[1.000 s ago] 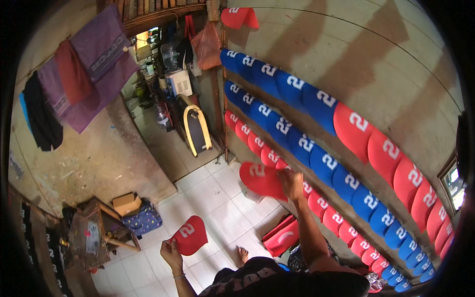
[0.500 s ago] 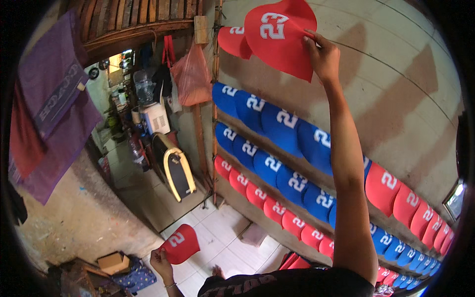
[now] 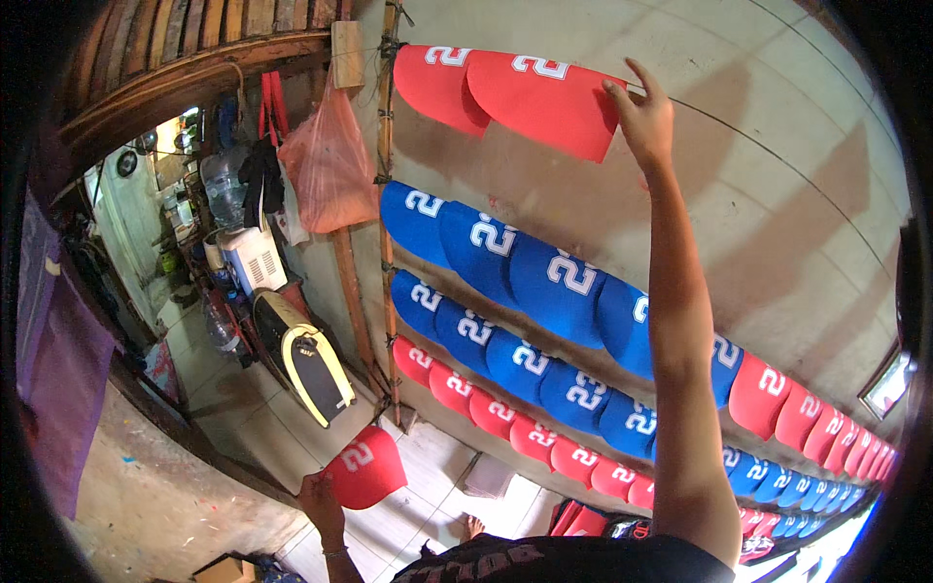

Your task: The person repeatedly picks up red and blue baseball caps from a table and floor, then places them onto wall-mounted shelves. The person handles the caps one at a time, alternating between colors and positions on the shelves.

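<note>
My right hand is raised at the upper right corner of a red curved fabric panel with white printed figures. This panel hangs from a thin wire, overlapping another red panel to its left. The thumb touches the panel's corner, while the index finger stands apart from it, pointing up. Low on the left, my left hand grips a similar red panel by its left edge; whether it is one piece or a stack I cannot tell.
Rows of blue panels and red panels hang on lines along the wall. A wooden post holds the lines' left ends. Beside it hang a pink plastic bag and, lower, stands a black-and-yellow padded object. Tiled floor lies below.
The red panel in my right hand has come down onto the upper wire and now hangs flat beside the other. My right fingers have spread. The left hand still holds its panel.
</note>
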